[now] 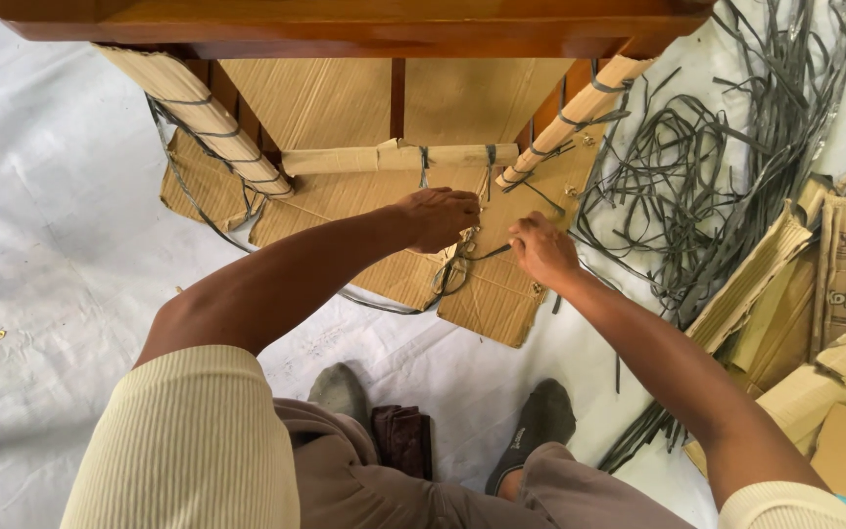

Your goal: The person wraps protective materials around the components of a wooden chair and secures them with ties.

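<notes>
A wooden table (345, 24) stands in front of me, its legs (198, 118) wrapped in corrugated cardboard tied with dark plastic strapping. Below it lie flat cardboard sheets (492, 294). My left hand (438, 217) grips the dark strap (457, 263) near a small metal clip at the middle of the cardboard. My right hand (542, 250) pinches the same strap from the right, pulling it taut. A cardboard-wrapped crossbar (399, 157) runs between the legs just beyond my hands.
A tangled heap of dark strapping (697, 167) lies to the right on the white floor sheet (61, 245). Torn cardboard pieces (834, 333) pile at the right edge. My feet in dark socks (540, 421) rest near a dark folded cloth (403, 441).
</notes>
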